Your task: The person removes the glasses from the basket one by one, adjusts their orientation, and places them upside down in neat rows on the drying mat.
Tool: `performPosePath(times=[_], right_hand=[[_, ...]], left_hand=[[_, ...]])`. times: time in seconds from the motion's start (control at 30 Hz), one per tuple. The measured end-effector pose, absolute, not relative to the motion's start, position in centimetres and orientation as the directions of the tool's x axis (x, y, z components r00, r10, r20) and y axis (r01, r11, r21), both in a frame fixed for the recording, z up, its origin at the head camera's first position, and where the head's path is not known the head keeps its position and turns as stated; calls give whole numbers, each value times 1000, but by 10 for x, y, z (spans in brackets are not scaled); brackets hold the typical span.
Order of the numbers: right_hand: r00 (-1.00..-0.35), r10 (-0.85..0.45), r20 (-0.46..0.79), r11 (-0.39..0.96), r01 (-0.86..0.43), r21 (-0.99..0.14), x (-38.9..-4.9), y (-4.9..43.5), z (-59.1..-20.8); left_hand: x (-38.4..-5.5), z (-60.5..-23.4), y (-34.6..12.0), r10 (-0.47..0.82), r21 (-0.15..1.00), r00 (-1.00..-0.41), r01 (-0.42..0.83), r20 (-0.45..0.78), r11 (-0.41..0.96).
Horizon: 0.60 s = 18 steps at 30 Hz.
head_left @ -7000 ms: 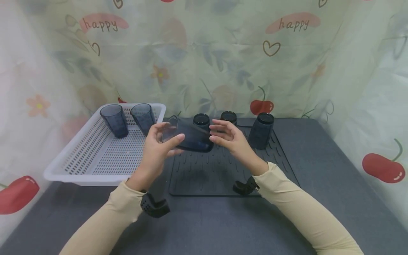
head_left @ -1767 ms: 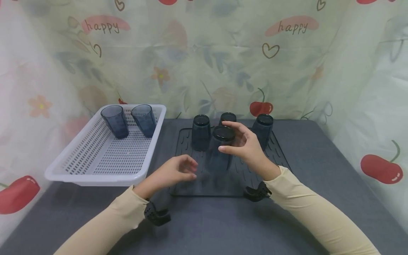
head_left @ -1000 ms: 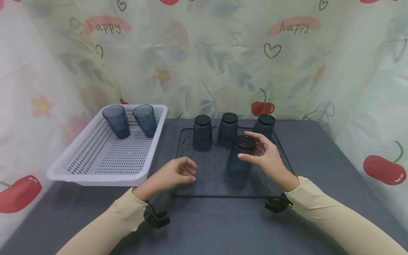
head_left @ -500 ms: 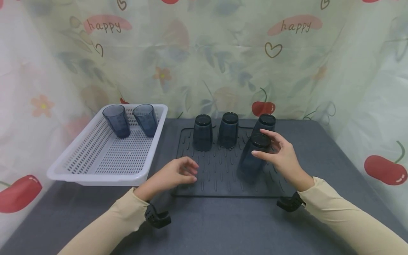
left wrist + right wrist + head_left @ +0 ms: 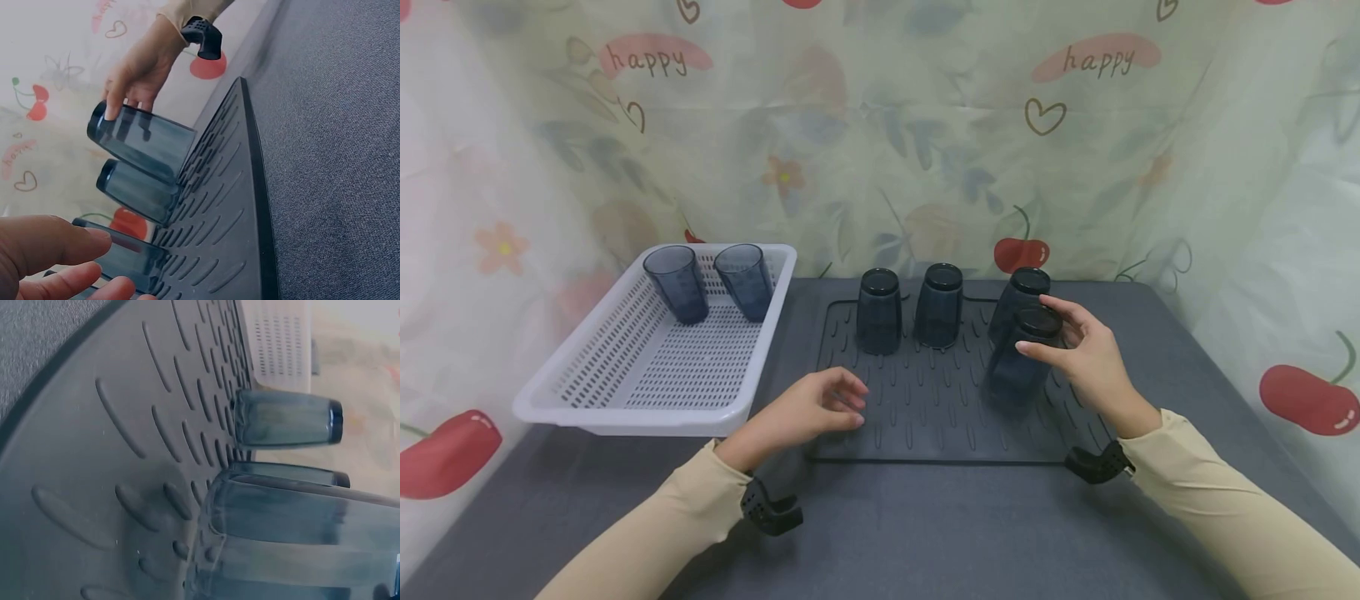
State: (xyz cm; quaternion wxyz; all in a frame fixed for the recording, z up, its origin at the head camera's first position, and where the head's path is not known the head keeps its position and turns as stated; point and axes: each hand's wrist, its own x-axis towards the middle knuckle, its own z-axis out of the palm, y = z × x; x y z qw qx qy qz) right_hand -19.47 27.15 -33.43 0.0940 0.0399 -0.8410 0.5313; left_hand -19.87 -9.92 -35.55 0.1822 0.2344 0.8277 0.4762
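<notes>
My right hand point(image 5: 1093, 362) pinches a blue-grey drinking glass point(image 5: 1018, 367) near its dark base, which points up. This upside-down glass is over the right part of a black ridged drying mat point(image 5: 917, 425), just in front of another inverted glass point(image 5: 1020, 292). In the right wrist view the held glass point(image 5: 294, 550) fills the lower right; whether its rim touches the mat I cannot tell. My left hand point(image 5: 805, 408) hovers by the mat's left front, fingers loosely curved around nothing. Two more inverted glasses, one at left point(image 5: 878, 312) and one in the middle point(image 5: 939, 307), stand along the back.
A white perforated basket point(image 5: 625, 421) sits to the left, with two glasses leaning inside, one at left point(image 5: 677, 287) and one at right point(image 5: 745, 283). Dark grey cloth point(image 5: 925, 533) covers the table. A printed curtain point(image 5: 865, 167) hangs behind and on both sides.
Both hands were around a sideways glass over the mat; my left hand has let go and lowered. The glass, now upside down in my right hand, has moved rightward toward the back-right glass.
</notes>
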Motion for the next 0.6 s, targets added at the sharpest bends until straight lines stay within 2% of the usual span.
performPosePath(times=[0.6], right_hand=[[-989,69,134,492,-84,-867,-191,288,-335]], left_hand=[[-198,-355,-98,559,875,-826,217,-71,433]])
